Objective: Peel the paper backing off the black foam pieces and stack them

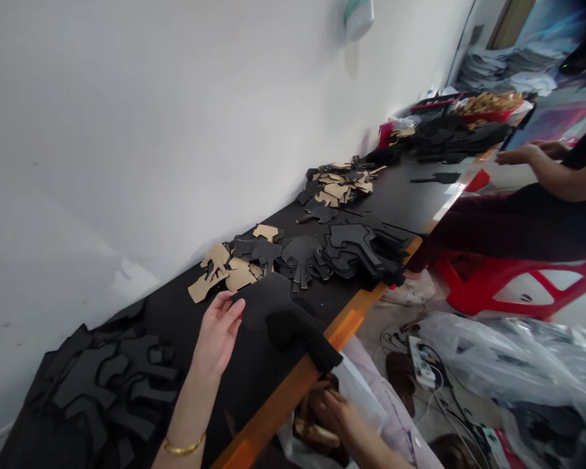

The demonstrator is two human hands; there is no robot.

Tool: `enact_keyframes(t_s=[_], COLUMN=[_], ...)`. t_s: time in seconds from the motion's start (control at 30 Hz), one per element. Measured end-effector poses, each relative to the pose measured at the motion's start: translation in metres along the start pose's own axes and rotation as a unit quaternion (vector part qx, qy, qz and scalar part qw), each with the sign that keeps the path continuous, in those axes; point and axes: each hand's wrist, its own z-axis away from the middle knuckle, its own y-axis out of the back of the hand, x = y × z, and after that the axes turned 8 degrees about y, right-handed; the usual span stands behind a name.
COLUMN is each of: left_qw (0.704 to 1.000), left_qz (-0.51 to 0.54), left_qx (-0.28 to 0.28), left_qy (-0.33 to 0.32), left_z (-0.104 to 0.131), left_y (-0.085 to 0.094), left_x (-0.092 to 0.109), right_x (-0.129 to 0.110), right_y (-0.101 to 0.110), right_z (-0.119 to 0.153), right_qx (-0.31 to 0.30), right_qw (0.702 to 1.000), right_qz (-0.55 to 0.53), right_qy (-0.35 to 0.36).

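My left hand (221,329), with a gold bangle at its wrist, pinches the edge of a flat black cut piece (266,296) over the dark table (244,384). A second black piece (297,329) lies against it and hangs past the orange table edge. Below that edge, my right hand (329,407) is at a bag (317,426) with brown material in it; its fingers are blurred and partly hidden. Beyond the left hand are tan pieces (215,260) and black pieces (300,254).
Black pieces (107,384) are heaped at the near left. Farther along lie mixed tan and black pieces (339,185). A person's hands (522,153) are at the right, above a red stool (517,280). Plastic bags (508,358) and a power strip (420,361) are on the floor.
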Motion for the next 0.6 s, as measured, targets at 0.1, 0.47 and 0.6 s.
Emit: enact_keyframes(t_s=[0.1,0.47,0.6], left_qw=[1.000,0.999,0.999], left_qz=[0.006,0.029,0.029], left_qx=[0.004,-0.030,-0.021], left_qy=[-0.008,-0.025,-0.030], left_z=[-0.005,-0.012,-0.013], left_y=[0.000,-0.010,-0.004], left_x=[0.004,0.008,0.010], right_x=[-0.014,-0.033,-0.029], right_y=[0.017,0.033,0.022], right_z=[0.000,-0.053,-0.055], right_qx=[0.065,0.156,0.121], right_qw=[0.992,0.947,0.956], right_qz=[0.062,0.259,0.241], right_qy=[0.094,0.109,0.115])
